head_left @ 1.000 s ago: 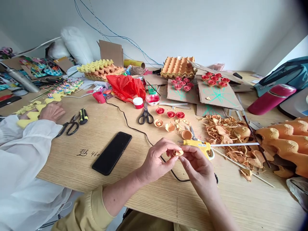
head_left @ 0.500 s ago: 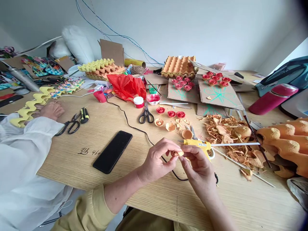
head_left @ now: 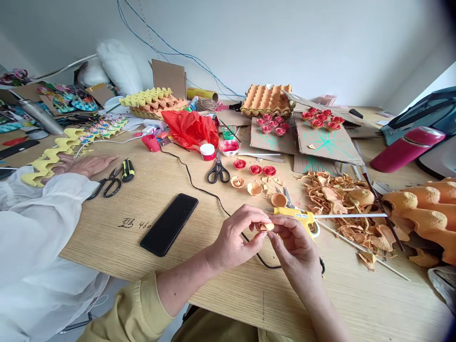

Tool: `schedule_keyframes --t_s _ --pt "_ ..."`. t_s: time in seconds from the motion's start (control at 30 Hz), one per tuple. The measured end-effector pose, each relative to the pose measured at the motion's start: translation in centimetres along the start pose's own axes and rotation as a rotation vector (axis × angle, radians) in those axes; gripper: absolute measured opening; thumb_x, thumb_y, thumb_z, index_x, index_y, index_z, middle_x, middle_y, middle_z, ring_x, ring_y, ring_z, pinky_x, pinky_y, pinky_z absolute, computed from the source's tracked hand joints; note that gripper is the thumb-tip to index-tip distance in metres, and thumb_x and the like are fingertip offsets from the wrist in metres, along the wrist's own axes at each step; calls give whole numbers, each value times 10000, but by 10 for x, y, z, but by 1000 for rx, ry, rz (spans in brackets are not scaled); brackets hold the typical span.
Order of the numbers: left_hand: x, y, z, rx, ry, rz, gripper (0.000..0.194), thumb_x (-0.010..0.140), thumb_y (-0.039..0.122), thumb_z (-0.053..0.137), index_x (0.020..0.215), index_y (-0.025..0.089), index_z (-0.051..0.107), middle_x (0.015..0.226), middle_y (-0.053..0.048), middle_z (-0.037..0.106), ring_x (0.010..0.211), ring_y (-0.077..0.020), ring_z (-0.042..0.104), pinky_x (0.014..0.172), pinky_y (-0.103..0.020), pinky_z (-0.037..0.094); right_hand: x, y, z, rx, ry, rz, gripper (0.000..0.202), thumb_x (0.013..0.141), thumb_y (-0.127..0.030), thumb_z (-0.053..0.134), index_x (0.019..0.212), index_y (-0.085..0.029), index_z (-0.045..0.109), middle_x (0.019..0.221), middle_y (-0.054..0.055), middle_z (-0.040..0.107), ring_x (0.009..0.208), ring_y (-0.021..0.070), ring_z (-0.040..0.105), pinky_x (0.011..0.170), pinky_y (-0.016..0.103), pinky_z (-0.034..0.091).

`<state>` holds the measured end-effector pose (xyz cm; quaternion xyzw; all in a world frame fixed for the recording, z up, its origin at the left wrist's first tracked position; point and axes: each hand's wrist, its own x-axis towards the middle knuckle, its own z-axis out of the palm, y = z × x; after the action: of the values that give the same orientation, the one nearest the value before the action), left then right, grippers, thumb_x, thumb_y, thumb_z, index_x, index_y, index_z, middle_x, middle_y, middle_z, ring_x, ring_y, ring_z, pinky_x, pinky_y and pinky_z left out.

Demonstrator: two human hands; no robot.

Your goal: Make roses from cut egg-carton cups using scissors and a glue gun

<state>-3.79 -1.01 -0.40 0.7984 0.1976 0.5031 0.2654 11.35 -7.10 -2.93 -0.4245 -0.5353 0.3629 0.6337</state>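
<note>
Between my fingertips is a small orange carton flower (head_left: 264,227). My left hand (head_left: 237,240) pinches it from the left, and my right hand (head_left: 295,247) grips its right side with thumb and fingers. Just behind my right hand lies a yellow glue gun (head_left: 292,214), with a white glue stick in its back end. Beyond my hands sit an orange carton cup (head_left: 278,199), unpainted flowers (head_left: 254,188) and red flowers (head_left: 255,169). A heap of orange carton scraps (head_left: 333,194) lies to the right.
A black phone (head_left: 169,224) and black scissors (head_left: 218,171) lie left of my hands. A co-worker's hand (head_left: 90,166) rests at the left beside a yellow carton strip. Orange egg trays (head_left: 423,209) and a pink bottle (head_left: 408,148) stand right.
The co-worker's hand at the left has moved a little to the right, its fingers now stretched out. The view has shifted slightly; my hands keep nearly the same hold on the flower.
</note>
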Motion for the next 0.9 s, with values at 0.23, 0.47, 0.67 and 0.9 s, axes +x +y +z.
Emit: schedule_keyframes --t_s 0.23,0.47,0.67,0.9 --pt "0 1 0 92 14 94 273 830 8 625 1060 155 629 983 -72 643 966 -170 638 861 -303 563 -1 1 0 10 -2 -22 311 946 -128 622 1168 -346 635 1145 11 620 1056 142 621 944 288 529" --pt "-2 1 2 125 37 85 255 835 21 610 1043 167 609 960 -59 632 917 -160 629 816 -286 563 -1 1 2 -15 -15 -8 298 944 -132 620 1159 -338 631 1111 13 648 1022 148 642 930 306 533" --pt "-3 0 4 96 38 12 288 809 6 583 1041 177 591 953 -49 619 824 -143 599 689 -249 541 -2 5 2 -46 18 19 255 929 -148 647 1116 -321 637 1056 6 653 979 147 666 898 299 546" --pt "0 2 1 87 2 27 317 845 20 586 1115 186 597 993 -65 623 904 -169 621 772 -303 573 1 -1 2 104 32 108 217 909 -210 699 1100 -303 657 981 15 713 912 152 697 845 294 578"
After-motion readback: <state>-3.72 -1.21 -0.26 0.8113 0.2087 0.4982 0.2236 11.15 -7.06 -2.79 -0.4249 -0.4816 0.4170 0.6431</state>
